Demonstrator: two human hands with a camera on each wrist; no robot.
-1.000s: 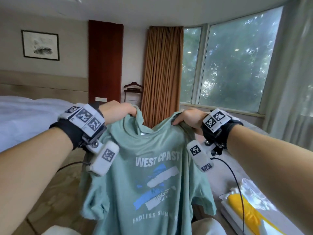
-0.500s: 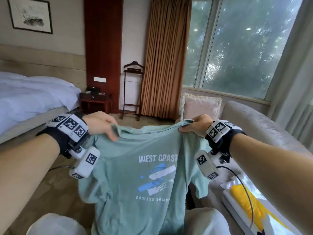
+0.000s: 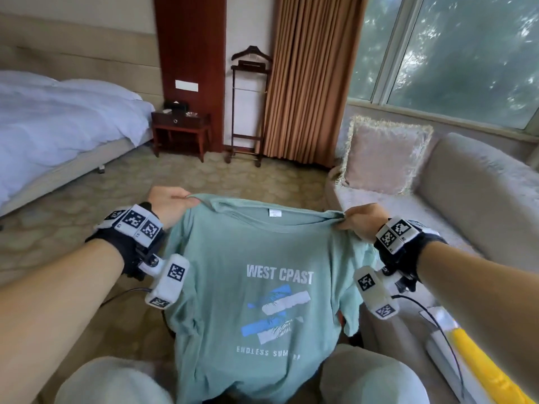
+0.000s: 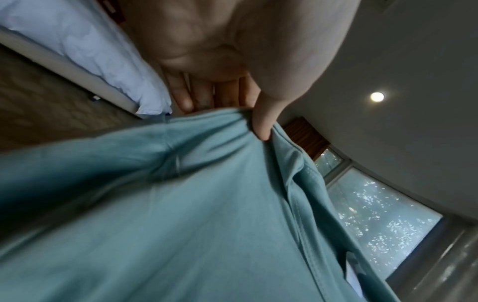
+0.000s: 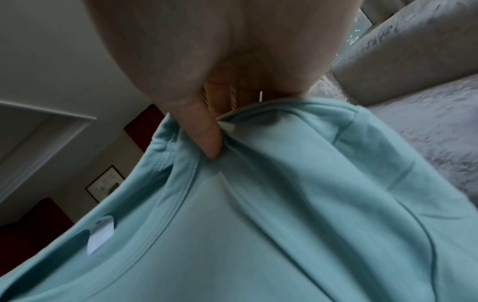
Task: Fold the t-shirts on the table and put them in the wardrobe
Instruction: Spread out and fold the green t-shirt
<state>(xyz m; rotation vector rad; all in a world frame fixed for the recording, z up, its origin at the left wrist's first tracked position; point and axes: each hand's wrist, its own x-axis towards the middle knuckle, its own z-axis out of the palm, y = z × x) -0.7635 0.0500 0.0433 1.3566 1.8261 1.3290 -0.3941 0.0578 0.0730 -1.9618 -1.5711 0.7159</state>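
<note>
Patterned beige carpet (image 3: 87, 217) is seen beneath a bed with pale blue bedding (image 3: 58, 121), a dark wooden nightstand (image 3: 180, 126) and a grey sofa (image 3: 466, 193) carrying a fringed pink cushion (image 3: 385, 156). A teal cotton t-shirt printed "WEST CPAST" (image 3: 262, 258) is held up in the air by its shoulders, print side toward the person, its lower part draped between the knees. The left shoulder seam is pinched by the left hand (image 3: 167, 204), thumb over fabric, fingers (image 4: 186, 96) behind. The right shoulder is pinched likewise by the right hand (image 3: 364, 221).
</note>
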